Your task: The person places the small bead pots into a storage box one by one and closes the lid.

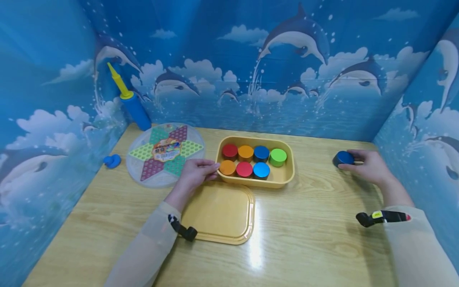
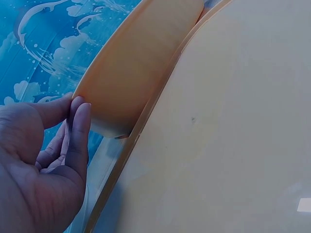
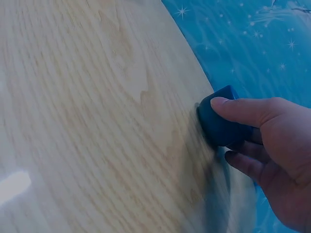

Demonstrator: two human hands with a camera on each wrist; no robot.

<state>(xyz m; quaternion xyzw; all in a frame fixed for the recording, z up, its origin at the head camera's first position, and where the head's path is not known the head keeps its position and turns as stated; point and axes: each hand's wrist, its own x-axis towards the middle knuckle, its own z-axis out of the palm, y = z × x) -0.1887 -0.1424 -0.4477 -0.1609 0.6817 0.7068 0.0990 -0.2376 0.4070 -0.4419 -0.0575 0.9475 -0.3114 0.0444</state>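
My left hand (image 1: 196,173) pinches the left rim of a yellow plastic box (image 1: 291,169) between thumb and fingers. Inside the box are several round tubs: red (image 1: 230,152), orange (image 1: 245,153), blue (image 1: 261,153), green (image 1: 277,157) and light blue (image 1: 261,170). Bare floor shows at the box's front right. Far to the right, my right hand (image 1: 367,164) grips a dark blue tub (image 1: 343,159) by its sides, thumb toward me and fingers behind. In the right wrist view this tub (image 3: 218,121) is close over the wooden tabletop.
A yellow lid (image 1: 218,213) lies flat in front of the box, partly under my left forearm. To the left lies a round star-patterned game board (image 1: 166,155). Behind it a blue and yellow pump (image 1: 134,107) leans on the dolphin curtain, and a small blue piece (image 1: 112,161) lies beside the board.
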